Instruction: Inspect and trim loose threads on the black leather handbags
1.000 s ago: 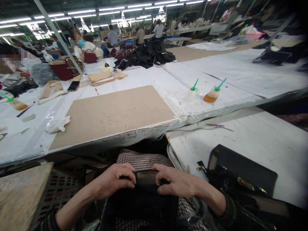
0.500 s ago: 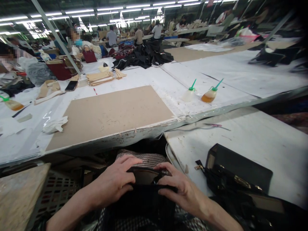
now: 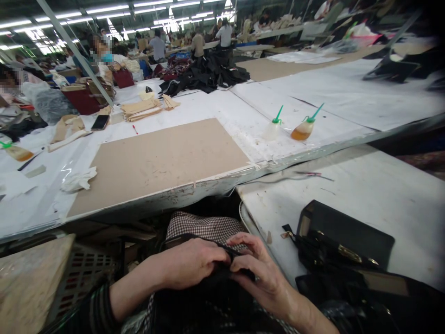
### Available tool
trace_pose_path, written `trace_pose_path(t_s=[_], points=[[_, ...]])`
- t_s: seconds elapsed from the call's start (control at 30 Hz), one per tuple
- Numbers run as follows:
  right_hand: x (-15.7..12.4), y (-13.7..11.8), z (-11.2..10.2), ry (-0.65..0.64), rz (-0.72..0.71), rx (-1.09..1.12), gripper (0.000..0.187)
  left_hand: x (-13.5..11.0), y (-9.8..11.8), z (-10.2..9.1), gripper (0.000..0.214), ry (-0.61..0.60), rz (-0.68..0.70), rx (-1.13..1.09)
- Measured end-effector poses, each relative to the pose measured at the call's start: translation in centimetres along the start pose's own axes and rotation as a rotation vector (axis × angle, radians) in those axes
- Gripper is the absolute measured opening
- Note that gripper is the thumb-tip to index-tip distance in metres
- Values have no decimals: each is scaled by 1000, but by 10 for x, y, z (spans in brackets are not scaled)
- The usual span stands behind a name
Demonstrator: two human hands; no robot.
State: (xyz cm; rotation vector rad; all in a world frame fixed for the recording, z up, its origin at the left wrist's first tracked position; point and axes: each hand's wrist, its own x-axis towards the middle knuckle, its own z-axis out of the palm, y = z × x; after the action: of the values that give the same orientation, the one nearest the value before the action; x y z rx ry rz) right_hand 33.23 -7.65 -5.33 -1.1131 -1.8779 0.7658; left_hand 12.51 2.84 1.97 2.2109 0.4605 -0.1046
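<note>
A black bag (image 3: 194, 301) lies on my lap, over checkered cloth (image 3: 205, 227). My left hand (image 3: 194, 262) is closed on the bag's top edge, its fingertips curled down at the middle of the opening. Facing it, my right hand (image 3: 255, 266) pinches the same edge, with thumb and fingers bent around the black material. The two hands almost touch. What lies between the fingertips is mostly hidden, and the bag's dark body shows little detail.
At right, black bags with gold fittings (image 3: 347, 236) rest on a white side table (image 3: 392, 185). Ahead, a worktable holds a brown board (image 3: 163, 162) and two green-tipped bottles (image 3: 302, 130). A plastic crate (image 3: 83, 273) stands at lower left. Several people sit farther back.
My left hand has moved right along the bag's edge, close to my right hand. The bag's opening, which gaped between the hands, is now mostly covered. The camera view has shifted slightly.
</note>
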Motion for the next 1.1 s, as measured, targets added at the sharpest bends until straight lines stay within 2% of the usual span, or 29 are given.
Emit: trace_pose_path(t_s=[0.1,0.2,0.27,0.37,0.5,0.7,0.77,0.87,1.0,1.1], points=[[2,-1,-2,11,71,20,29,3,-4,3,19,-19,12,53],[6,-3,-7,-23,295,127,60,2,-6,3,17,-27,19,126],[10,-4,-10,-107,424,153,67,-1,-7,2,18,-44,19,180],[17,-7,-13,-192,462,119,50,-5,-8,-1,16,-91,12,287],[22,-10,-14,-194,461,138,39,-10,-6,-4,19,-159,-36,393],[24,-12,-14,-177,411,141,31,-11,-14,-1,30,-249,-216,341],[25,-12,-13,-177,376,145,19,-10,-18,4,32,-202,-317,386],[25,-11,-10,-165,363,150,5,-9,-21,10,31,-64,-489,504],[21,-6,-7,-121,389,178,12,-14,-13,5,23,-2,-586,566],[19,-2,-8,-109,416,201,17,-25,-5,-6,17,-2,-594,494]])
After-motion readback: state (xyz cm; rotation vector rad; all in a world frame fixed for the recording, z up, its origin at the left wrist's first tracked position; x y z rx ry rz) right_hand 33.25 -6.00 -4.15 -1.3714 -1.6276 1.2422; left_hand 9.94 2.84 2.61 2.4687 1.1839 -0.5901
